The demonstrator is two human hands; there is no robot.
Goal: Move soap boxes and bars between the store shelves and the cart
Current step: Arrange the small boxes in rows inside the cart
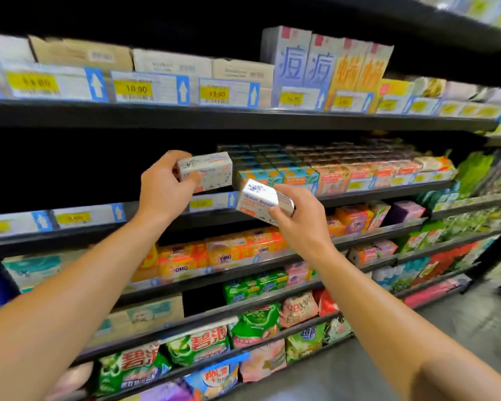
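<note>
Two bare forearms reach up from the bottom corners toward the shelves. The right hand [301, 224] has its fingers curled round a white soap box [258, 202] printed "Goat Soap" in blue, held tilted in the air just in front of the shelf edge [359, 195], one corner toward the camera; a dark ring shows on one finger. The left hand [164, 188] grips a second white soap box [207, 170] of the same kind by its left end, thumb on the front face, held level at the front of the same shelf (whether it rests on the shelf board cannot be told). Both are small rectangular cardboard cartons with flat, matte faces. Just right of them, on that shelf, stand rows of teal boxes [275, 175] and then orange boxes [347, 173], packed tightly several deep; the rows behind fade into shadow and their print is unreadable. The shelf part left of the left hand is black with shadow. Yellow price tags [136, 88] in clear holders line the dark shelf rails; most figures are blurred. Below, orange "OMO" bars [226, 256] and glossy green bags [197, 344] fill lower shelves. Above, plain brown cartons [81, 55] and tall pale boxes [291, 62] sit on the upper shelf, with the frame edges smeared
</note>
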